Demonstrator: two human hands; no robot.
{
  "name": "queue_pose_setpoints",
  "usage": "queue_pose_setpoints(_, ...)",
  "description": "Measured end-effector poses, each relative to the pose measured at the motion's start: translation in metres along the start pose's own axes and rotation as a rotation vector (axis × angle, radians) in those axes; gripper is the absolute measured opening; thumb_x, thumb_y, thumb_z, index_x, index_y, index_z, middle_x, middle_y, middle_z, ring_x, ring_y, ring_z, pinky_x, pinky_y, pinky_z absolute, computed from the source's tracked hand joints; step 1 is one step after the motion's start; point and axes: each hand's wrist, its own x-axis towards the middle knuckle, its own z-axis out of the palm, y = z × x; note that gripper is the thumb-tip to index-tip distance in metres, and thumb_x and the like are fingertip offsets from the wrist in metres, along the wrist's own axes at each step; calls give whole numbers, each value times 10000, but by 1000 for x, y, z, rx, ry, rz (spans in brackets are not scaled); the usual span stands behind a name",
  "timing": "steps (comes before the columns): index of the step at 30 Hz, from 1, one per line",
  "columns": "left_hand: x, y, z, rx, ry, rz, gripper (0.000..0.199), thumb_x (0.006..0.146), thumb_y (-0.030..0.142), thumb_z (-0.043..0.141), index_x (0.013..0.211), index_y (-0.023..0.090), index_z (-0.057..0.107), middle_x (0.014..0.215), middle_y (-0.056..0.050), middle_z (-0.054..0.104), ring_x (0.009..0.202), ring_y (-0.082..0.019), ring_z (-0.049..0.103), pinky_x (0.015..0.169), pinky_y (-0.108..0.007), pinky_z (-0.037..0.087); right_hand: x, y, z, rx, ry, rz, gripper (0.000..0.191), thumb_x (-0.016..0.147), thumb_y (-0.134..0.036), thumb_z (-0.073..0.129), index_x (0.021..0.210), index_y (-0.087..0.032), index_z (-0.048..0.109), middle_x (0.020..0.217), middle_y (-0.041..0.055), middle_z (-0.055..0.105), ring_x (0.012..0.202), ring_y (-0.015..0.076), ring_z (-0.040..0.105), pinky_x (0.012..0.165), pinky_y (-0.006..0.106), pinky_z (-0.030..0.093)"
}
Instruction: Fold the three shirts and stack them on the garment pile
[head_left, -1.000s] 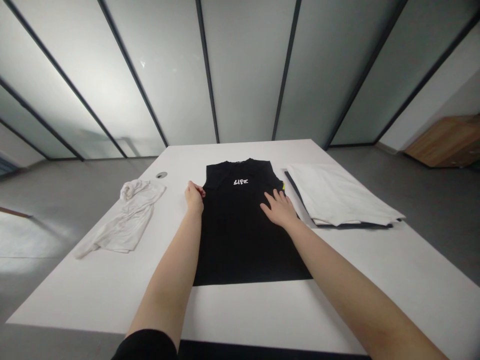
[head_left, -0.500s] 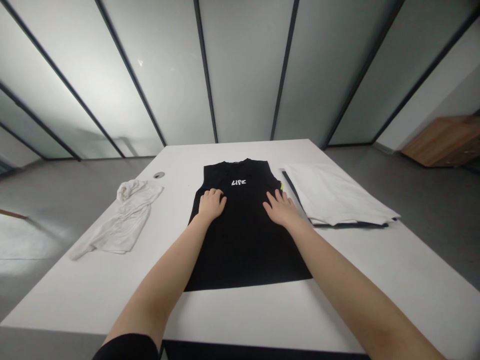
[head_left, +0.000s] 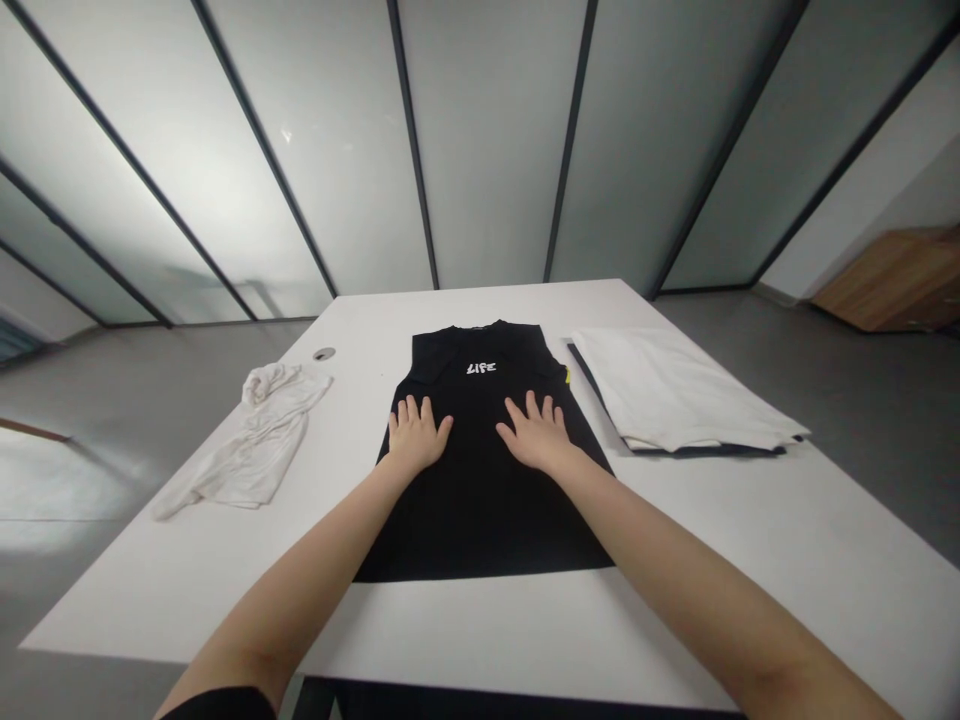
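A black sleeveless top (head_left: 480, 525) with a white "LIFE" print (head_left: 481, 368) lies flat and lengthwise on the white table (head_left: 465, 620). My left hand (head_left: 416, 435) rests palm down on its chest area, fingers spread and holding nothing. My right hand (head_left: 536, 433) presses flat on the same garment, a short way to the right, also with spread fingers. A small yellow-green patch (head_left: 567, 376) shows at the top's right armhole.
A crumpled white garment (head_left: 255, 440) lies left of the top. A folded white stack (head_left: 675, 390), with dark cloth beneath, lies to its right. A round grommet (head_left: 324, 354) is set in the table. Grey floor surrounds the table, with frosted glass panels beyond.
My left hand has moved from the top's left edge inward onto the chest, and my right hand has shifted left and nearer me. The top's lower left corner now spreads farther left.
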Motion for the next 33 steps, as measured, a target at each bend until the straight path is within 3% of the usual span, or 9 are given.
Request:
queue_pose_setpoints(13, 72, -7, -6, 8, -81, -18, 905, 1057, 698, 264, 1724, 88, 302, 1781, -256, 260, 1658, -430, 234, 1327, -564, 221, 72, 5, -9, 16, 92, 67, 779, 1087, -681, 278, 1763, -295, 249, 1845, 113, 124, 1669, 462, 99, 1325, 610, 80)
queue_pose_setpoints(18, 89, -7, -3, 4, -29, -26, 875, 1064, 683, 261, 1711, 100, 345, 1778, -239, 284, 1656, -418, 249, 1328, -559, 228, 93, 11, -16, 1, 129, 15, 755, 1096, -666, 291, 1753, -295, 293, 1837, 110, 173, 1669, 428, 152, 1331, 565, 113)
queue_pose_setpoints(22, 83, -18, 0, -8, 19, 20, 799, 1090, 636, 245, 1700, 138, 388, 1773, -200, 325, 1648, -380, 293, 1327, -535, 253, 91, 19, -13, -17, 160, -50, 704, 1124, -607, 258, 1742, -277, 331, 1825, 99, 229, 1665, 387, 202, 1330, 541, 154)
queue_pose_setpoints(27, 62, -51, -1, -15, -6, 113, 729, 1115, 584, 269, 1703, 171, 393, 1786, -147, 311, 1651, -333, 303, 1325, -499, 293, 69, 48, -1, -52, 193, -133, 673, 1135, -562, 257, 1718, -253, 389, 1805, 102, 290, 1654, 361, 257, 1327, 511, 202)
queue_pose_setpoints(33, 33, -86, -4, 4, -26, 152, 717, 1126, 544, 277, 1707, 136, 377, 1771, -145, 335, 1652, -326, 298, 1330, -504, 295, 46, 76, 6, -74, 212, -38, 800, 1115, -576, 275, 1724, -58, 295, 1792, 217, 262, 1663, 358, 233, 1328, 472, 211)
